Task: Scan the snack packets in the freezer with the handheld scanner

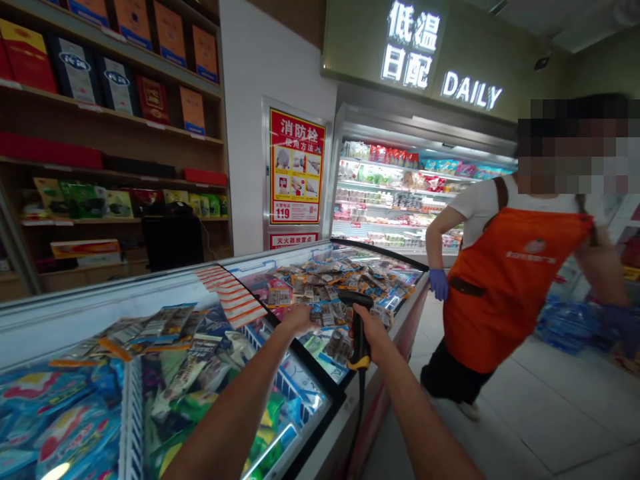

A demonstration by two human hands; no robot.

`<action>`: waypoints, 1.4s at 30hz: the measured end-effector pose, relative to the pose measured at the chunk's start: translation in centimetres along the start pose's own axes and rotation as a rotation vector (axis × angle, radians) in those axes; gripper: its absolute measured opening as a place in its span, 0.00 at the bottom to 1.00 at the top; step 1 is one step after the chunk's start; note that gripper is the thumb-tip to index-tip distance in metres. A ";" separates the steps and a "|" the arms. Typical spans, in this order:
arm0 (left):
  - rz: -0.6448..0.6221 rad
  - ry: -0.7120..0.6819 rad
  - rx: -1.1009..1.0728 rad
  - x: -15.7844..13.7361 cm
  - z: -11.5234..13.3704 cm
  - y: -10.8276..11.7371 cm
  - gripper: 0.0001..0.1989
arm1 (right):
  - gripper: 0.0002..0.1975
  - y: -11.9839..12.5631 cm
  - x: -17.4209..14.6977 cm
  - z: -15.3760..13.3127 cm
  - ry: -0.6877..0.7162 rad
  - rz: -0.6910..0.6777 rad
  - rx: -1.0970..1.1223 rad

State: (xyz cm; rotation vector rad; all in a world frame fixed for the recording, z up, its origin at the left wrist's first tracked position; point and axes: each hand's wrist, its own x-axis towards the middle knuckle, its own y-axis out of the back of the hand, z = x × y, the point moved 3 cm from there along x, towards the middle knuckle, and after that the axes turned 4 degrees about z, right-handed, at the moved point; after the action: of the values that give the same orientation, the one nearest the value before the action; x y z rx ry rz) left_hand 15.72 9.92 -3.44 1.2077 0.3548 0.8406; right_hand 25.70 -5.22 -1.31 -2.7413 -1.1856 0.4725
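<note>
My right hand (369,325) is wrapped round the handle of a black and yellow barcode scanner (359,330), whose head points left over the packets. A cable hangs from its base. My left hand (299,320) is at the near-left edge of a pile of small snack packets (345,273) with orange edges and printed labels. Its fingers are curled at one packet (323,312); the fingertips are partly hidden. The packets lie on the glass lid of a chest freezer (320,400). More packets (160,327) are heaped on the left lid section.
Bagged goods (65,420) and a white wire divider (131,420) show through the glass. A person in an orange apron (520,287) and purple gloves stands at right. Shelves (125,120) with boxes stand left; a lit refrigerated display (390,187) is behind.
</note>
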 end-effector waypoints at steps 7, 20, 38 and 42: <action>0.193 0.176 -0.226 0.4 -3.7 2.6 0.11 | 0.12 -0.8 -1.1 -0.1 -0.026 -0.048 0.048; 0.394 0.314 -1.174 -1.9 -5.1 2.1 0.07 | 0.14 -3.9 -3.7 -0.8 -0.075 -0.310 0.097; 0.476 0.410 -1.240 -0.7 -5.7 3.9 0.13 | 0.14 -3.7 -3.8 0.5 -0.027 -0.319 -0.046; 0.551 0.394 -1.097 -0.5 -6.5 4.4 0.11 | 0.14 -3.3 -3.7 0.2 -0.051 -0.281 -0.041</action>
State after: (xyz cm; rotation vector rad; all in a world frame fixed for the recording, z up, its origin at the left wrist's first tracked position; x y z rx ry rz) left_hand 9.55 14.40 -1.75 0.0824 -0.1615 1.4835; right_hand 21.03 -5.64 0.12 -2.5493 -1.5781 0.4901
